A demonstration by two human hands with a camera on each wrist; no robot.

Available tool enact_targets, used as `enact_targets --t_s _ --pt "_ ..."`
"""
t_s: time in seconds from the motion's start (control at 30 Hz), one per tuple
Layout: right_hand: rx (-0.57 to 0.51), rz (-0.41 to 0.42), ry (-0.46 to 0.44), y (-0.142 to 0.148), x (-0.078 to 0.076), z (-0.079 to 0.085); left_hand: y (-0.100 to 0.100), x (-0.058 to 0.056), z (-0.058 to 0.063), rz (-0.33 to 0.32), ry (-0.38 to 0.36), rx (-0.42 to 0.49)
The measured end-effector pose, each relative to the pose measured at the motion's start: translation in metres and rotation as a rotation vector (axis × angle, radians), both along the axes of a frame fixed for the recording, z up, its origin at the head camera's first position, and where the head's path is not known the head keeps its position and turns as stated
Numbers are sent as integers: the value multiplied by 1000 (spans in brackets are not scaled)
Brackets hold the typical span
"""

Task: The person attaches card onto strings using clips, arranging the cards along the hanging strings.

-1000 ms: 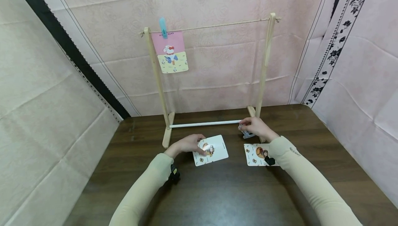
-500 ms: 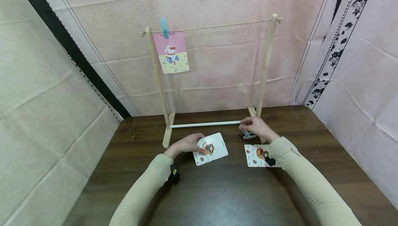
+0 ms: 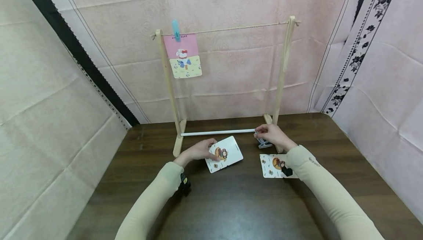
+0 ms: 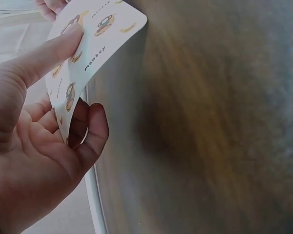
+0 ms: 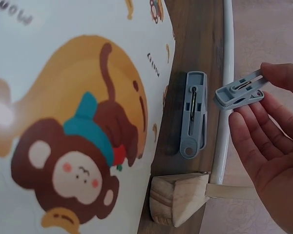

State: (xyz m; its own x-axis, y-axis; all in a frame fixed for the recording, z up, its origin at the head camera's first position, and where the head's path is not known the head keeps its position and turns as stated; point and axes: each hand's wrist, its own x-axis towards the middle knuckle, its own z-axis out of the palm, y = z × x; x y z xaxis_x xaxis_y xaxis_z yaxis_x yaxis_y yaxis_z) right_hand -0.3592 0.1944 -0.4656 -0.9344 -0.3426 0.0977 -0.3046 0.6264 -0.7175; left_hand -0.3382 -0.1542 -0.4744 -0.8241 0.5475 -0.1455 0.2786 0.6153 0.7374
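Observation:
My left hand (image 3: 197, 151) holds a white card (image 3: 234, 151) with a monkey print by its left edge, thumb on the printed face and fingers behind. The card is tilted up off the table. My right hand (image 3: 277, 136) pinches a grey-blue clothespin (image 5: 240, 93) between thumb and fingers. Beside it on the table lies another grey-blue clothespin (image 5: 194, 114). A second monkey card (image 3: 268, 166) lies flat under my right wrist, partly covered by the sleeve and wrist camera.
Behind the hands stands a wooden frame (image 3: 283, 67) with a white crossbar (image 3: 218, 132) low down and a string (image 3: 238, 28) on top. A pink and yellow card (image 3: 185, 65) hangs from the string at left by a blue clothespin (image 3: 176, 31).
The card in my left hand has tilted, its right side rising off the table and turning slightly upward. My right hand stays almost in place with the clothespin.

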Motion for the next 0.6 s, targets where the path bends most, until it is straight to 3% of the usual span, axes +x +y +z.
enact_targets --t_s 0.43,0.6 --pt "38 -16 32 3 -6 3 1 -1 16 -9 12 67" --pt "39 -17 53 4 -6 5 1 -3 25 -15 26 46"
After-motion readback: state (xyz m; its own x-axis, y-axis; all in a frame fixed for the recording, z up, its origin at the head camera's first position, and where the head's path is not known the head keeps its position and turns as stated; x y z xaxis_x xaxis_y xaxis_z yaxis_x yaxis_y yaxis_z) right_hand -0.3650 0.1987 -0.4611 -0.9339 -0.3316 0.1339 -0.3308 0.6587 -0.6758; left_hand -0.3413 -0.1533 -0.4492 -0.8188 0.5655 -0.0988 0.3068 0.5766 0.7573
